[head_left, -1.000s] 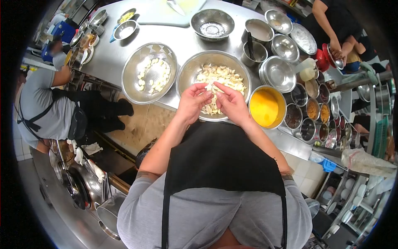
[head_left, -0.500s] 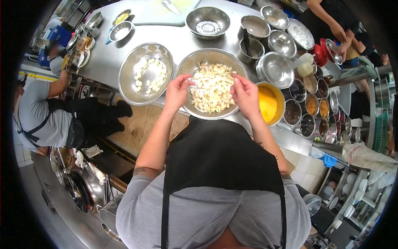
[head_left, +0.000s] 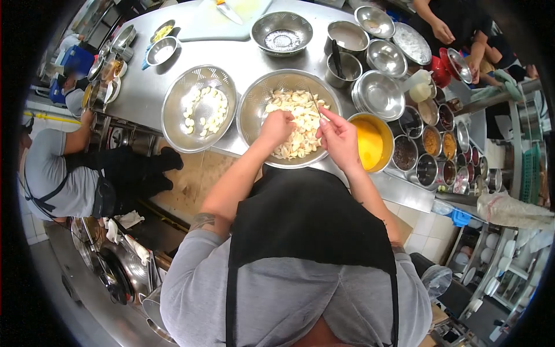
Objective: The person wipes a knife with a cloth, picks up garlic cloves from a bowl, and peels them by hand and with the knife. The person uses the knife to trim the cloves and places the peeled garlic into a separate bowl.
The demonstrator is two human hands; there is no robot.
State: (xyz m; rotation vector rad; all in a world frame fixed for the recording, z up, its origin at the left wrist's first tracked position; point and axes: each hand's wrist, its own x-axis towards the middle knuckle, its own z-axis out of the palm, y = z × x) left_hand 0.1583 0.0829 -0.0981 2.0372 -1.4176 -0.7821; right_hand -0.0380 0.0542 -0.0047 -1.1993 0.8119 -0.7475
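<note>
A steel colander [head_left: 247, 113] in front of me holds a heap of garlic cloves [head_left: 298, 107], many with papery skin. My left hand [head_left: 278, 127] is over the heap with its fingers curled closed; whatever they pinch is hidden. At the colander's right side, my right hand [head_left: 340, 139] grips a small knife [head_left: 314, 103], its thin blade pointing up and away over the garlic. Left of it stands a second colander [head_left: 170, 115], with peeled cloves [head_left: 215, 118] loosely spread inside.
A pot of yellow liquid [head_left: 368, 144] stands close by my right hand. Stacked steel bowls [head_left: 378, 95] and several ingredient tins are on the right. Farther back are an empty colander [head_left: 281, 34] and a cutting board [head_left: 199, 26] with a knife [head_left: 230, 11]. Co-workers stand left and far right.
My left hand has moved right and inward over the garlic heap. The knife blade in my right hand now shows, tilted upward. The view has shifted slightly.
</note>
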